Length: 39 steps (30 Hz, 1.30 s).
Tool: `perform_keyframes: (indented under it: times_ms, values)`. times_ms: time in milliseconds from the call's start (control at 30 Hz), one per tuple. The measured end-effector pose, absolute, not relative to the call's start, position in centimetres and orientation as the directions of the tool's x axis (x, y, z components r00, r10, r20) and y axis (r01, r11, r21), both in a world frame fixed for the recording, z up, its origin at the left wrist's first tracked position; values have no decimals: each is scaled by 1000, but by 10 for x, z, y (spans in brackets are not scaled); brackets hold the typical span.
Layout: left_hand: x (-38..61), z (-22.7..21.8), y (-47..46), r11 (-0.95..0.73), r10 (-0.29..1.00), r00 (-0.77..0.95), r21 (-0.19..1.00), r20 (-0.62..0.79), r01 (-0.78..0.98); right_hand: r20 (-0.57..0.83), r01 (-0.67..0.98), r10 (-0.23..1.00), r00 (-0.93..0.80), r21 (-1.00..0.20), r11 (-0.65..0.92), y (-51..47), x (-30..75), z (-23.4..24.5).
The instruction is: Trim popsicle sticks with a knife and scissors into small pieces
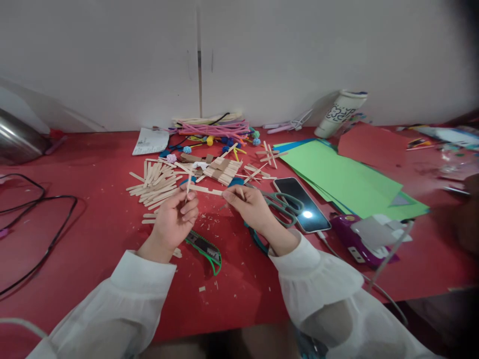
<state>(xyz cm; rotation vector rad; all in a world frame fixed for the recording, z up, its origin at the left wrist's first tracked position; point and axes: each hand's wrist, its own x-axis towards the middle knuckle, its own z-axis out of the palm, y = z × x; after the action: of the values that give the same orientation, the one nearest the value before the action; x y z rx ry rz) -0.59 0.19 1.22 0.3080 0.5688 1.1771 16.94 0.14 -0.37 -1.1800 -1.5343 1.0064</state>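
Observation:
My left hand (175,219) is closed around a wooden craft stick (189,183) that points upward, seen nearly edge-on. Between the thumb and fingers of my right hand (250,203) is the end of a second, notched craft stick (206,190), which reaches left toward the first one. Whether the two sticks touch, I cannot tell. Below the hands lies a green utility knife (205,248) among small wood shavings. Grey-handled scissors (283,207) rest beside my right hand. A pile of loose craft sticks (155,180) spreads beyond my left hand.
Behind the hands are a bundle of sticks (223,170) and pink pipe cleaners (213,128). To the right lie a phone (299,199) with a cable, green paper (344,174), a purple power adapter (359,239) and a leaning cup (340,113). Black cable (56,239) loops at left.

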Motion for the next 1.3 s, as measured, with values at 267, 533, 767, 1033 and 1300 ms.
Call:
perform_keyframes:
  times_ms: [267, 533, 767, 1033, 1300]
  values:
    - [1, 2, 1, 264, 964, 196, 767, -182, -585, 203, 270, 971, -126, -935, 230, -1, 165, -6]
    - [8, 3, -4, 207, 977, 145, 863, -156, -461, 335, 506, 923, -188, -773, 383, -11, 159, -3]
    - [8, 5, -3, 213, 977, 129, 851, -172, -479, 521, 695, 819, -239, -498, 519, -8, 160, -15]
    - [5, 2, -1, 220, 975, 114, 868, -188, -445, 496, 720, 829, -259, -473, 508, -11, 159, -11]
    - [3, 0, 2, 102, 995, 39, 948, -94, -301, 288, -8, 954, -85, -957, 288, -11, 170, 9]
